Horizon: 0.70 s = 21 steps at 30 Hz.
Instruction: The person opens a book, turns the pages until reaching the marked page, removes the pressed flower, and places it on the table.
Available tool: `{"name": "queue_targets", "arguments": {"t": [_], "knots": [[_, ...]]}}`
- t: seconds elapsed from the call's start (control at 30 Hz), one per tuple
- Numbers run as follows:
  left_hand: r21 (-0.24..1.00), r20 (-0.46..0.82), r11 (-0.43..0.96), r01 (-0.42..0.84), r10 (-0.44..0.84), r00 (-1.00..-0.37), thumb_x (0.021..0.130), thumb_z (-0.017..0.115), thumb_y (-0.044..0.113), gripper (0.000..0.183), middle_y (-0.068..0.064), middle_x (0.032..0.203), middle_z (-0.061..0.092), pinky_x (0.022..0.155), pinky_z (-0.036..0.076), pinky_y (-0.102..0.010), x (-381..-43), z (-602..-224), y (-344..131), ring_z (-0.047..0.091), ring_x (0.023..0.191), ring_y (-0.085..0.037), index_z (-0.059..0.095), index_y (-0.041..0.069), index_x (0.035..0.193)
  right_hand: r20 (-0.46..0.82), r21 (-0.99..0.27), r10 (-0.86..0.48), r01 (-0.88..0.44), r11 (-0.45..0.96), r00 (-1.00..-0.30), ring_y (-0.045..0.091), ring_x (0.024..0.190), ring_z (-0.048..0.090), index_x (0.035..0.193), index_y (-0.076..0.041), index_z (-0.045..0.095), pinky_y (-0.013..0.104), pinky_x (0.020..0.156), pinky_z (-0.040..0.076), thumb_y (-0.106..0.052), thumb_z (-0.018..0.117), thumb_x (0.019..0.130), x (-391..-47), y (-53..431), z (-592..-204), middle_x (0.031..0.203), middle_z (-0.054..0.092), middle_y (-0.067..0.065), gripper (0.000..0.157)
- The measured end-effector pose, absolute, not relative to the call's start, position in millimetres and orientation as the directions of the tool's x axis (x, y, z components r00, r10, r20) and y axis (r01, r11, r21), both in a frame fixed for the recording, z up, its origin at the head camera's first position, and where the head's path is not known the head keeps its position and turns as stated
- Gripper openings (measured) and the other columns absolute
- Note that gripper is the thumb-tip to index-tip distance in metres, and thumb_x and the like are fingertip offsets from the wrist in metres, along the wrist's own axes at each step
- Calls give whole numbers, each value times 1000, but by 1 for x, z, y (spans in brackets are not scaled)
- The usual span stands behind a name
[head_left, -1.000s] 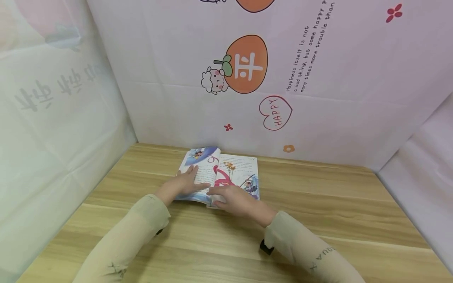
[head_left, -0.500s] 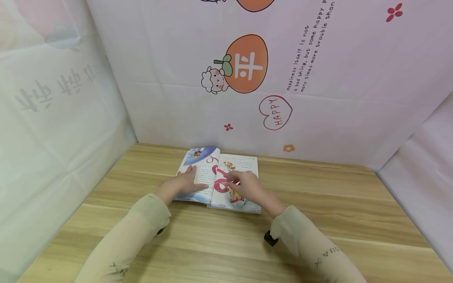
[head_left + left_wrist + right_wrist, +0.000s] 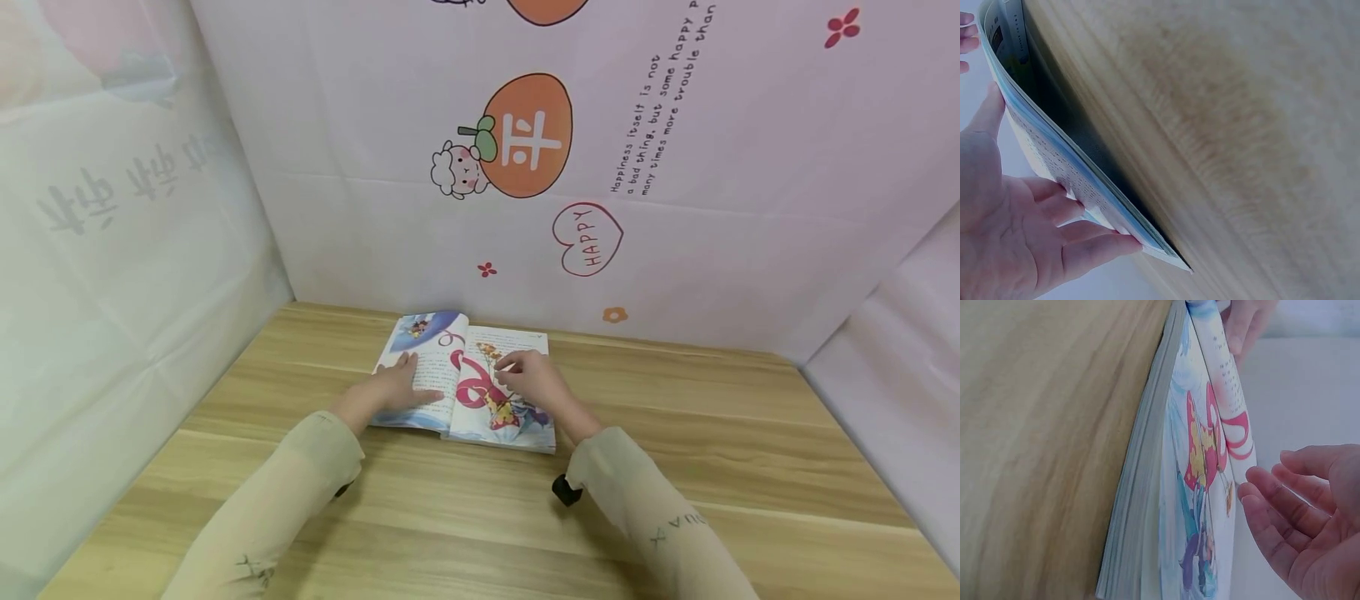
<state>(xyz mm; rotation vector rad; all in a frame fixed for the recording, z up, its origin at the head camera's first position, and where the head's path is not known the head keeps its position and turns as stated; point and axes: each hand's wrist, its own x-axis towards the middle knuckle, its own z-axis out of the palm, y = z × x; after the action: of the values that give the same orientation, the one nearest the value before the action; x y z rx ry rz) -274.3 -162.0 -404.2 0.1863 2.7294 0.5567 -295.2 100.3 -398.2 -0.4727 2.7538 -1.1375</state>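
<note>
An open picture book (image 3: 476,421) lies on the wooden table, its printed pages carrying text and a pink ribbon design. My left hand (image 3: 393,387) rests with spread fingers on the left page, thumb pointing toward the spine. From the left wrist view, that hand (image 3: 1016,237) touches the page of the book (image 3: 1107,187), whose outer edge rises off the table. Over the right page is my right hand (image 3: 534,379), fingers loosely bent. In the right wrist view this hand (image 3: 1304,519) holds nothing, beside the thick page block of the book (image 3: 1141,506).
The wooden table (image 3: 465,517) extends in front of the book and to both sides. Behind it hangs a white printed cloth (image 3: 375,233), close to the book's far edge. Another cloth wall (image 3: 150,275) stands on the left, and one (image 3: 892,333) on the right.
My right hand has moved from the lower part of the page near the spine, up and to the right, uncovering a red and yellow printed figure. The left hand stays on its page.
</note>
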Motion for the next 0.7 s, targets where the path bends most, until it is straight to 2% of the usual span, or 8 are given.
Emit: {"name": "queue_targets", "arguments": {"t": [0.17, 0.4, 0.6, 0.7], "knots": [[408, -303, 910, 67, 204, -931, 100, 57, 59, 102, -30, 166, 9, 119, 14, -66, -275, -405, -163, 11, 147, -59, 11, -9, 160, -71, -741, -301, -152, 655, -951, 19, 75, 69, 110, -1, 75, 30, 66, 57, -17, 70, 99, -306, 98, -405, 89, 71, 8, 20], [404, -297, 911, 82, 215, -930, 101, 56, 58, 100, -32, 165, 10, 122, 5, -60, -275, -408, -162, 12, 151, -50, 12, -11, 159, -128, -768, -295, -93, 633, -947, 17, 69, 69, 108, 4, 72, 28, 62, 58, -13, 65, 102, -317, 95, -413, 84, 72, 11, 20], [398, -313, 915, 57, 194, -930, 100, 57, 57, 99, -32, 165, 11, 120, 10, -63, -274, -406, -162, 11, 148, -57, 13, -9, 160, -147, -763, -285, -75, 642, -947, 15, 65, 66, 106, 5, 72, 27, 61, 57, -13, 66, 101, -319, 93, -412, 79, 71, 10, 20], [402, -314, 914, 56, 195, -929, 100, 58, 57, 100, -32, 165, 11, 120, 10, -64, -276, -407, -162, 11, 148, -57, 13, -9, 160, -161, -742, -267, -62, 667, -950, 14, 62, 63, 103, 4, 72, 26, 60, 56, -14, 66, 101, -320, 90, -413, 76, 69, 9, 19]]}}
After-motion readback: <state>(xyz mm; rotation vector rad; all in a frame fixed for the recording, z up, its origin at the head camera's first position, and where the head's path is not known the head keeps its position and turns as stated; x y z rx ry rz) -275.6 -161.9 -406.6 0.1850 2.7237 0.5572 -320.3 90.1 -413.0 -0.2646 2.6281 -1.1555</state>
